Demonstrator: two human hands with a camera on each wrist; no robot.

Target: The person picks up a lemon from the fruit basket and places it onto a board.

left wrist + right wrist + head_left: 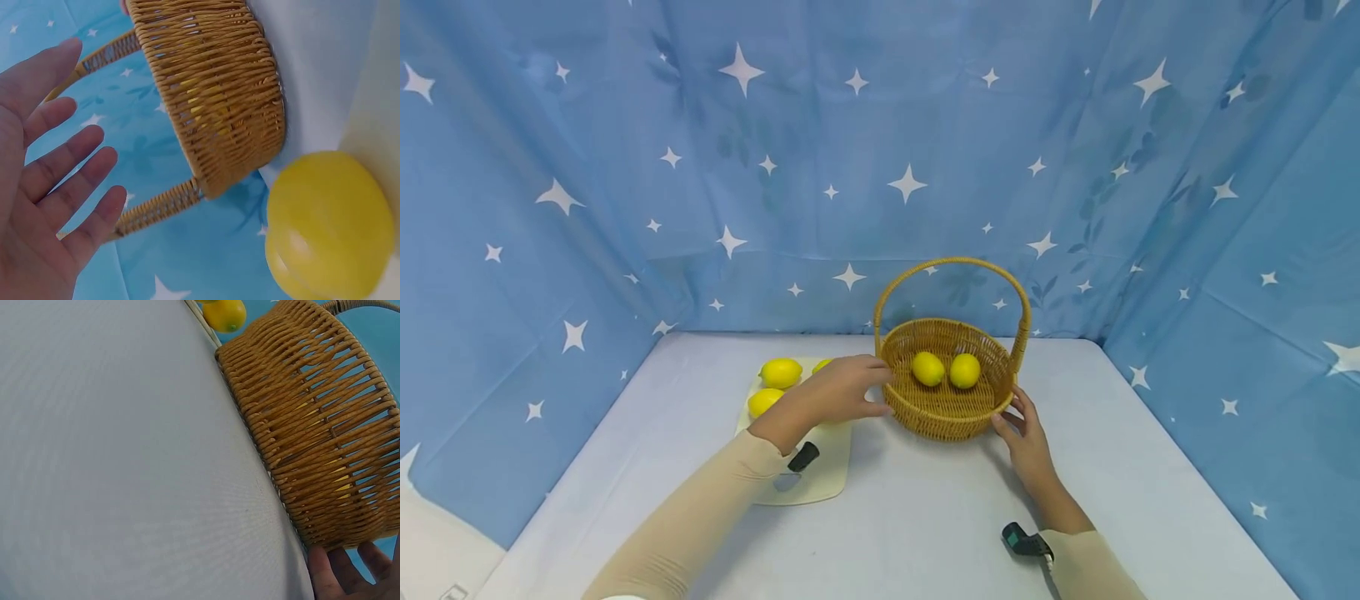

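My left hand (846, 389) reaches over the cutting board to the left side of the wicker basket (943, 427), its fingers spread with nothing held. In the left wrist view, that palm (37, 250) faces the basket's side. My right hand (1028, 437) touches the basket's right wall near the rim; its fingertips (322, 565) rest low against the weave in the right wrist view. Two yellow lemons (928, 368) lie inside the basket. On the board, two lemons (781, 373) show fully or nearly so, and another (821, 365) is partly hidden behind my left hand.
The pale cutting board (831, 475) lies left of the basket on a white-covered table (917, 533). An arched handle (953, 260) rises high over the basket. A blue star-patterned curtain (820, 225) stands close behind and at both sides. Each wrist carries a small dark camera (1022, 540).
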